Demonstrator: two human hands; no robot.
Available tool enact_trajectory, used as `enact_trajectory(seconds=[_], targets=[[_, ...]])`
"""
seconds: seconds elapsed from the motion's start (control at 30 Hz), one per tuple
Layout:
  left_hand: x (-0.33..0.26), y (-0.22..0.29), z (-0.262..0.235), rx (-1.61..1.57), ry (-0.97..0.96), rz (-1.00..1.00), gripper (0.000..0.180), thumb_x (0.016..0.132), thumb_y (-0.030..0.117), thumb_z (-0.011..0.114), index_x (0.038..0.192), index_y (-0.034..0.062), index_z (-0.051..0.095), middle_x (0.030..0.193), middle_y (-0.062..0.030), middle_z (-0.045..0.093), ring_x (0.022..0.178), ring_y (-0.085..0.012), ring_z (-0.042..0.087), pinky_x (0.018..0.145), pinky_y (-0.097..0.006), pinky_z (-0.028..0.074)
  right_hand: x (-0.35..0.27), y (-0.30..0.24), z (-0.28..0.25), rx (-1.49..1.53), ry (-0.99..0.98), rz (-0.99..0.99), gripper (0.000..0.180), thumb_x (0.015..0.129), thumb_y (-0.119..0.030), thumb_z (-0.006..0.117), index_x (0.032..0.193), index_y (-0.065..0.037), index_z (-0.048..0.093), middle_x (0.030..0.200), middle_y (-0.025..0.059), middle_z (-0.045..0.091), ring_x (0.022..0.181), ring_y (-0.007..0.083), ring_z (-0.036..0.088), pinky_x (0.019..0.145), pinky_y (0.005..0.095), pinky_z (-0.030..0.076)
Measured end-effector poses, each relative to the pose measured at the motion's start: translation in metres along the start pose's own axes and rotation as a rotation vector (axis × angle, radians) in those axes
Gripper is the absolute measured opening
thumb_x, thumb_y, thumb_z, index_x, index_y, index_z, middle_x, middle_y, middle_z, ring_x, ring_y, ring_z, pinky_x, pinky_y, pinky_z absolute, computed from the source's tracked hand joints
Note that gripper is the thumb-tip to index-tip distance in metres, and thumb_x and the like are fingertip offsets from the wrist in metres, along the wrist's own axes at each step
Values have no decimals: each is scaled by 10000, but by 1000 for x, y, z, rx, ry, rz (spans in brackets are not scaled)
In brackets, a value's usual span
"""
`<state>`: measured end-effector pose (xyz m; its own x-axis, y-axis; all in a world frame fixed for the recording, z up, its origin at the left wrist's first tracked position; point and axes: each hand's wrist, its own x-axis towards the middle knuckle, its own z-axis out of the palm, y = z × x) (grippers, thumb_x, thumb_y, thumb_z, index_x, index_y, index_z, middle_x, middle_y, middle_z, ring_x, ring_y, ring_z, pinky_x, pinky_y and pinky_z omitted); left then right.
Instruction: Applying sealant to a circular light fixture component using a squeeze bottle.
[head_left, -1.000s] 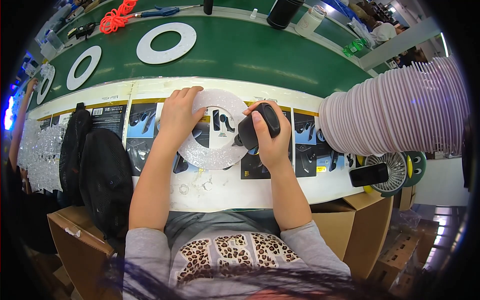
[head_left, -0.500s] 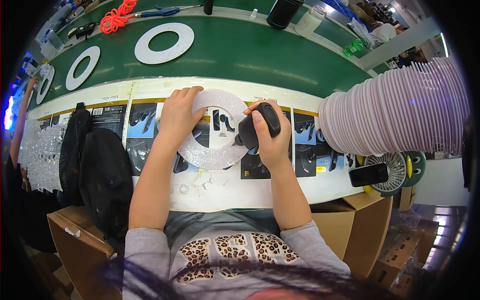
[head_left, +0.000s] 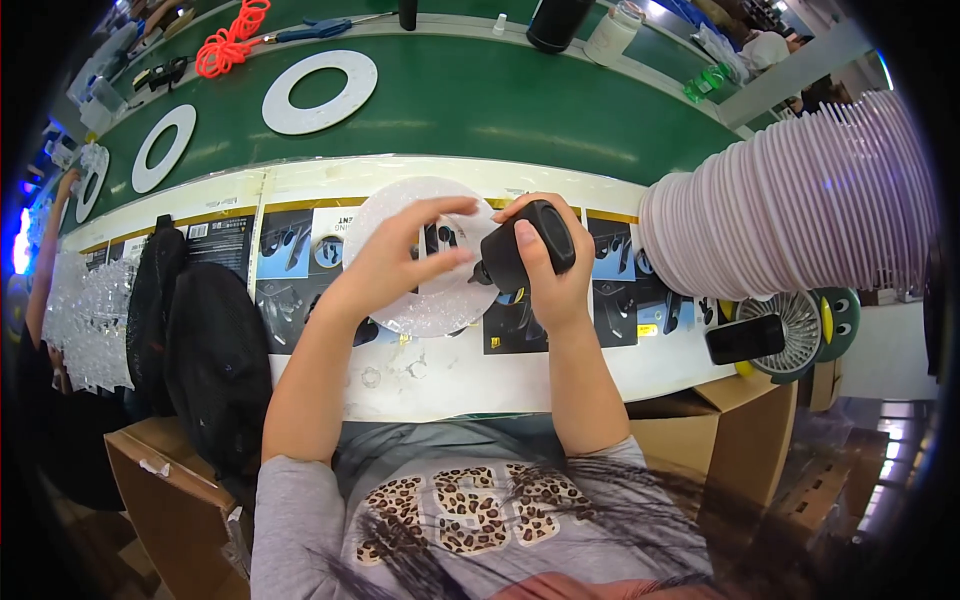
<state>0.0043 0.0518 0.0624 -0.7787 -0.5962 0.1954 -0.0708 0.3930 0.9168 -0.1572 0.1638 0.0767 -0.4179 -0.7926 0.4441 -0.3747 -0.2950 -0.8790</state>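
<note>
A white glittery flat ring (head_left: 440,308) lies in front of me on printed sheets. My right hand (head_left: 560,270) grips a black squeeze bottle (head_left: 522,245), tilted so its nozzle tip points down-left at the ring's right band. Whether the tip touches the ring cannot be made out. My left hand (head_left: 388,262) hovers over the ring's left side, thumb and fingers apart around nothing, covering part of the band and the central hole.
To the right, a tall stack of pale rings (head_left: 780,205) lies on its side beside a phone (head_left: 745,340) and a small fan (head_left: 790,318). Loose rings (head_left: 165,150) rest on the green belt (head_left: 450,110). A black mesh bag (head_left: 215,360) sits at left; another person's arm (head_left: 45,255) shows beyond.
My left hand has come off the ring's upper left edge and swung right over its middle. The right hand still holds the bottle at nearly the same place.
</note>
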Motion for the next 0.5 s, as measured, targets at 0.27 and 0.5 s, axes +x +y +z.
enact_trajectory(seconds=[0.27,0.5], targets=[[-8,4,13,-304,-228,-26,567,708,209,793,1201,26,581,1087,-90,643,1043,-214,584,985,-353,409,4,-5,1,28,-206,-150,227,792,-208,578,897,-11,619,964,124,556,936,218,548,846,320,426],[-8,3,10,-320,-186,-106,465,665,183,825,1050,-2,639,961,-83,668,974,-200,613,963,-336,425,4,-16,3,-140,-176,-37,244,786,-192,616,926,8,628,861,85,586,803,187,571,740,282,447]])
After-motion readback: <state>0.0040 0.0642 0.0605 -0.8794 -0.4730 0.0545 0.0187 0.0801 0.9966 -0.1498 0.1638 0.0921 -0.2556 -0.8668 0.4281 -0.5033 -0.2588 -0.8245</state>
